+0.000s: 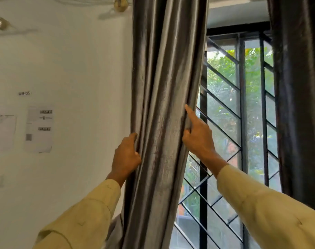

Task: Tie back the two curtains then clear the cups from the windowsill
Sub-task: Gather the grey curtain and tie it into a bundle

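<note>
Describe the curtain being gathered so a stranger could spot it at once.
Start at the barred window. The grey curtain hangs along its left edge, against the white wall. Unlike the darker curtain on the right, it is bunched into a column, with the left hand and right hand gripping its sides.

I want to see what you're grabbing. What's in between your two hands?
In the head view, the gathered grey shiny curtain hangs between the left hand and the right hand. Both hands press on its edges, bunching the folds together.
</note>
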